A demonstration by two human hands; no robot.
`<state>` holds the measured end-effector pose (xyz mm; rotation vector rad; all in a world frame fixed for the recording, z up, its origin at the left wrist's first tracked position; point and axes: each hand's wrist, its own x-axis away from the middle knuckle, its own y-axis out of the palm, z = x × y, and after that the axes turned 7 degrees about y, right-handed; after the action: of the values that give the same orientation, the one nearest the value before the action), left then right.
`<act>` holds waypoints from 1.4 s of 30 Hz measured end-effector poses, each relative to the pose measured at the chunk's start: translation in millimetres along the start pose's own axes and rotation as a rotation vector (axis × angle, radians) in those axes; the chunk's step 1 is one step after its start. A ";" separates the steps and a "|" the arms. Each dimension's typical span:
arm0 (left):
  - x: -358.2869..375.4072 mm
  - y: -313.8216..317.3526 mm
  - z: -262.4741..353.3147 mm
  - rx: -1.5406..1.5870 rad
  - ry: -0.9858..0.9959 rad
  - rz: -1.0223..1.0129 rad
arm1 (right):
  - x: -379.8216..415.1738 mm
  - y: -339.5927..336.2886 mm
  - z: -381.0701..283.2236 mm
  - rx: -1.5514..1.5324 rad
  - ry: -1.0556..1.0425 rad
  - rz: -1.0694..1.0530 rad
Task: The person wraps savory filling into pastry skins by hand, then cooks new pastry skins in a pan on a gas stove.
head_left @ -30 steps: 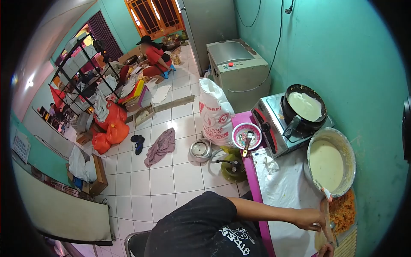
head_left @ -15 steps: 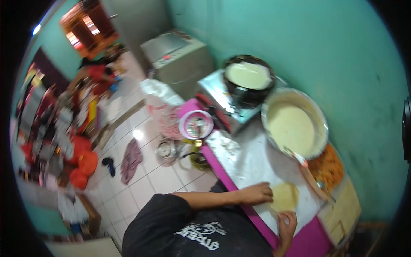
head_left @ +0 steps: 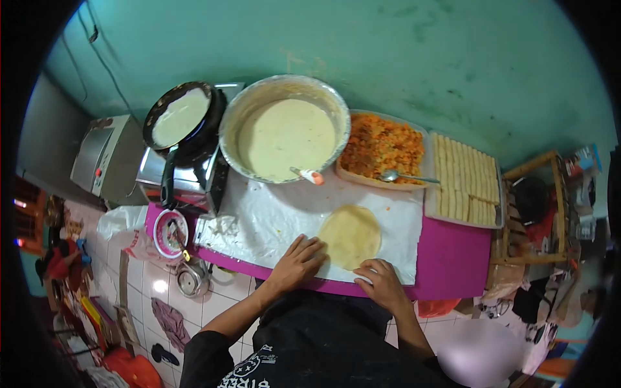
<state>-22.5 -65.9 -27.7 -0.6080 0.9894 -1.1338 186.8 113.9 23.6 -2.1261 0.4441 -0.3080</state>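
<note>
A round, pale yellow crepe (head_left: 352, 236) lies on white paper (head_left: 278, 210) at the front of the table. My left hand (head_left: 299, 264) rests at its left edge, fingers stretched and slightly spread, the fingertips touching the rim. At the lower edge, my right hand (head_left: 383, 284) has thumb and fingers closed on the crepe's rim. Behind it stands a big pot of pale batter (head_left: 288, 139) with an orange-and-white handle leaning on its side. To the right of the pot is a tub of orange, diced filling (head_left: 385, 149), with a spoon (head_left: 404, 176) across it.
A frying pan (head_left: 181, 119) with a pale batter layer sits on the stove (head_left: 152, 174) at left. Rolled crepes fill a tray (head_left: 466, 181) at right. A pink-rimmed tub (head_left: 171, 234) stands at the left corner. A wooden rack (head_left: 533, 207) borders the table's right side.
My view has swung from the left side of the room to face the table squarely, bringing the tray of rolls into sight. Both hands remain at the crepe's edges.
</note>
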 end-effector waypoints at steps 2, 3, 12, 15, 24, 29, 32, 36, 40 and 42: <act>1.0 -1.5 1.2 -0.003 0.027 0.006 | -6.3 -12.2 9.4 -0.057 -0.052 0.011; 1.7 -3.9 3.4 -0.003 0.001 0.014 | -17.7 -23.5 18.7 -0.006 -0.096 0.089; -13.4 11.3 25.8 0.028 -0.040 0.148 | -151.3 -135.7 81.8 0.345 0.125 0.124; -11.0 17.8 29.5 0.019 -0.128 0.250 | -164.0 -138.9 82.3 0.438 0.102 -0.037; -8.4 20.3 26.2 0.029 -0.126 0.266 | -183.3 -126.8 59.1 0.404 0.045 0.122; -9.3 19.0 25.8 0.036 -0.123 0.261 | -201.0 -112.4 68.5 0.491 -0.154 0.179; -6.7 20.0 25.6 0.028 -0.138 0.286 | -200.4 -111.3 63.2 0.485 -0.167 0.073; -6.3 20.7 25.1 0.038 -0.183 0.314 | -198.5 -115.4 63.2 0.397 -0.121 -0.075; -6.5 22.7 23.3 0.081 -0.185 0.325 | -201.3 -121.2 72.7 0.280 -0.136 0.002; -7.4 20.3 24.0 0.073 -0.184 0.318 | -203.1 -120.4 70.4 0.305 -0.139 0.065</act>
<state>7.2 -53.9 -30.8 -0.4675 0.8472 -0.8138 53.6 314.9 74.5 -1.8177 0.3592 -0.1764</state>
